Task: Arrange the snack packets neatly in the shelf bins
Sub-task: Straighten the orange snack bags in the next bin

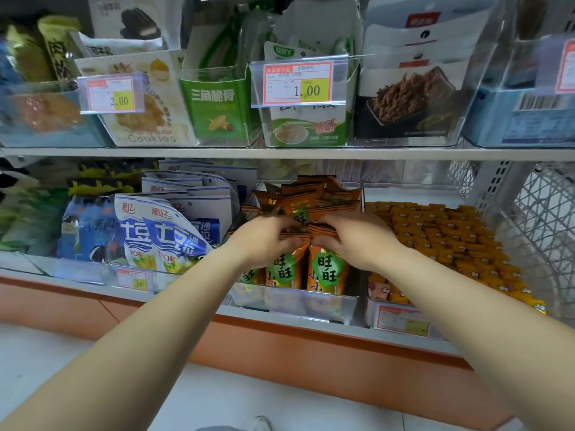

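Note:
Several orange snack packets [326, 269] with green round labels stand upright in a clear plastic bin [295, 301] on the lower shelf. My left hand [264, 237] grips the top of the front left packet, thumb in front, fingers curled over its top edge. My right hand [354, 236] grips the top of the front right packet the same way. More orange packets [308, 194] lie jumbled behind my hands in the same bin.
Blue and white packets [161, 234] fill the bin to the left. Small yellow packets [441, 237] fill the bin to the right, beside a white wire mesh panel [547, 225]. The upper shelf [280, 152] carries bins with price tags. White floor lies below.

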`<action>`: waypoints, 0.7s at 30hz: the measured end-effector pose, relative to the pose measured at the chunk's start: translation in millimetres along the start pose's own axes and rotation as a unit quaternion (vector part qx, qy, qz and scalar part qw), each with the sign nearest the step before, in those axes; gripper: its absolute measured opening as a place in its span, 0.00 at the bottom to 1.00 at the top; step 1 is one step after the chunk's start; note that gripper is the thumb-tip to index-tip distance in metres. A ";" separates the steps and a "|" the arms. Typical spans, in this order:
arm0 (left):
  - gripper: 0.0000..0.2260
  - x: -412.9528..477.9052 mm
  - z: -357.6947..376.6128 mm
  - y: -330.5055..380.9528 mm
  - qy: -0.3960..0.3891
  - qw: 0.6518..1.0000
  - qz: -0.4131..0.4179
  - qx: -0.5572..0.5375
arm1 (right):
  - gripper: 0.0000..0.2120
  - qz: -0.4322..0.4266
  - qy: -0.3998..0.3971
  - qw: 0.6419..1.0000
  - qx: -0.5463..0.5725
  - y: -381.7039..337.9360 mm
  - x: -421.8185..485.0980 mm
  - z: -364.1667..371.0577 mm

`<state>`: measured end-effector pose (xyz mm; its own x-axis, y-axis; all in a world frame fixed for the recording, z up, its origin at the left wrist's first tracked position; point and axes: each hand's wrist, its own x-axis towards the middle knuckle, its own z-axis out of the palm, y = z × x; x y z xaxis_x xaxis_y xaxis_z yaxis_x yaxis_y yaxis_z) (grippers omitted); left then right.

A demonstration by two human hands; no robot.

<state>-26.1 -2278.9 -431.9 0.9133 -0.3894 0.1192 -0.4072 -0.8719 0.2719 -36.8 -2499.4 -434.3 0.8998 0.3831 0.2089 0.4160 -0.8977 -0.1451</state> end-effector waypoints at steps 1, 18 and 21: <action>0.19 -1.2 -1.2 1.1 0.002 1.000 -0.002 -0.010 | 0.25 0.004 -0.004 1.000 0.002 -0.5 -2.5 0.2; 0.27 -26.4 -13.2 53.9 0.068 0.997 -0.030 0.006 | 0.36 0.093 0.021 0.994 0.051 4.6 -36.2 -24.1; 0.28 -34.3 1.1 74.6 0.117 0.992 0.026 0.037 | 0.33 0.129 0.033 0.990 0.048 27.0 -57.5 -23.8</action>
<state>-87.8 -2330.9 -416.8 0.8631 -0.3616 0.3526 -0.4444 -0.8754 0.1900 -80.5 -2550.8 -427.3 0.9685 0.1252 0.2152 0.1861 -0.9382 -0.2918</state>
